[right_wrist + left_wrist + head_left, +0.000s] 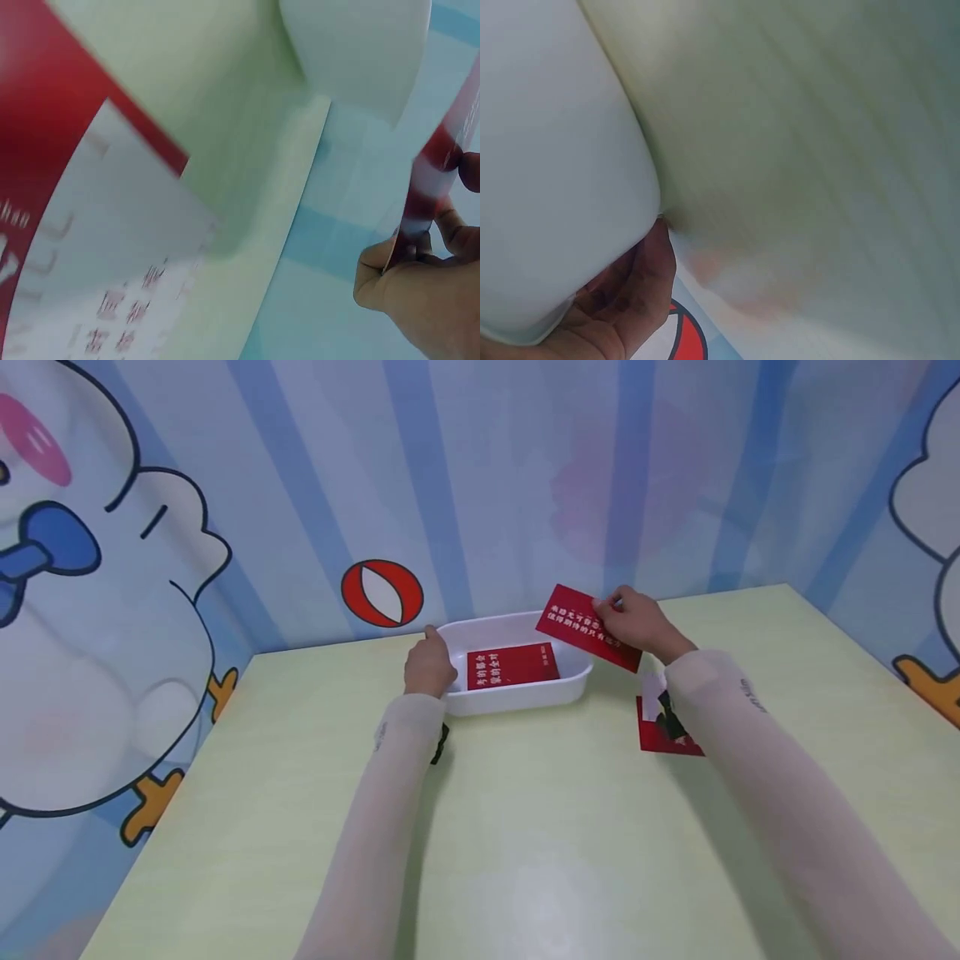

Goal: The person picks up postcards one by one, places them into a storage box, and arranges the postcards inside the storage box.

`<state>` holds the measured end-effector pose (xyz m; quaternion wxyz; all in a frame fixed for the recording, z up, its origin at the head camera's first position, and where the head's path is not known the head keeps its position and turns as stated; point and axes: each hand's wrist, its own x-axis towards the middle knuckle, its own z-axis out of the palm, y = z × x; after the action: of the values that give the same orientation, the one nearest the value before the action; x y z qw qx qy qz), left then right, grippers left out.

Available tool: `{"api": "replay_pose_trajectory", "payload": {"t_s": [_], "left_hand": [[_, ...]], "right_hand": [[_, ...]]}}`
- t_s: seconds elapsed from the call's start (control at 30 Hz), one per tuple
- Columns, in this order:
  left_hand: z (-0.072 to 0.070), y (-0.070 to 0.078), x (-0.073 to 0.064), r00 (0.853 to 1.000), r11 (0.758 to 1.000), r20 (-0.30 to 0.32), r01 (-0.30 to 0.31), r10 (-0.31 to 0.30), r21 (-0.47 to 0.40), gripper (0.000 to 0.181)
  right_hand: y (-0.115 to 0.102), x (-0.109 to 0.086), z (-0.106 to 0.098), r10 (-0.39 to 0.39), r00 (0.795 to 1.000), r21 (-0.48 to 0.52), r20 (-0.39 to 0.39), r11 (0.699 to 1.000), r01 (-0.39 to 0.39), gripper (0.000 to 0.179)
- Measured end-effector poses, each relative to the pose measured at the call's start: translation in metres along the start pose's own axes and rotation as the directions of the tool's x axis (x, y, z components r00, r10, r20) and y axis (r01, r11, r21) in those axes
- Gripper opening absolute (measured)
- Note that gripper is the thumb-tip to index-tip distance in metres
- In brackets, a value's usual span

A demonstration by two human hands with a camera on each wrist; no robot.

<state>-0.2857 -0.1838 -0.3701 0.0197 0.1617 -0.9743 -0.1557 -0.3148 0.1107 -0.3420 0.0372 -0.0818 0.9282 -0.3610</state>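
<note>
A white plastic tub [517, 700] stands near the table's back edge, with a red card [517, 665] printed in white characters lying inside. My left hand [430, 665] grips the tub's left end, its thumb over the rim; in the left wrist view, the fingers of the left hand [634, 292] curl round the tub's outer wall [562, 165]. Above the tub's right end, my right hand [637, 620] pinches another red card [577, 625] by its right part. The right wrist view shows that card [431, 187] nearly edge-on between the thumb and fingers of the right hand [435, 292].
Beneath my right forearm, a red card [652, 737] and a white printed card [127, 247] overlap on the pale table [555, 827]. A patterned blue backdrop [510, 485] rises right behind the table's back edge.
</note>
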Motion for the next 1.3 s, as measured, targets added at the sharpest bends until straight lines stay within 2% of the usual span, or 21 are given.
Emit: {"api": "replay_pose_trajectory", "payload": {"t_s": [0.13, 0.33, 0.73, 1.3], "left_hand": [[0.0, -0.001, 0.0, 1.0, 1.0, 0.002, 0.01, -0.01, -0.009, 0.085], [0.001, 0.0, 0.003, 0.999, 0.999, 0.015, 0.03, -0.03, -0.015, 0.086], [0.002, 0.002, 0.006, 0.998, 0.998, 0.019, 0.064, -0.064, -0.003, 0.086], [0.003, 0.01, 0.002, 0.998, 0.999, 0.022, 0.051, -0.051, 0.004, 0.083]], "right_hand": [[-0.016, 0.002, 0.012, -0.038, 0.999, 0.006, -0.035, 0.999, 0.039, 0.05], [-0.037, 0.006, 0.025, -0.071, 0.997, 0.03, -0.036, 0.997, 0.073, 0.048], [-0.055, 0.016, 0.051, -0.11, 0.992, 0.072, -0.057, 0.991, 0.114, 0.048], [-0.046, 0.019, 0.069, -0.056, 0.998, 0.081, -0.024, 0.995, 0.058, 0.052]]}}
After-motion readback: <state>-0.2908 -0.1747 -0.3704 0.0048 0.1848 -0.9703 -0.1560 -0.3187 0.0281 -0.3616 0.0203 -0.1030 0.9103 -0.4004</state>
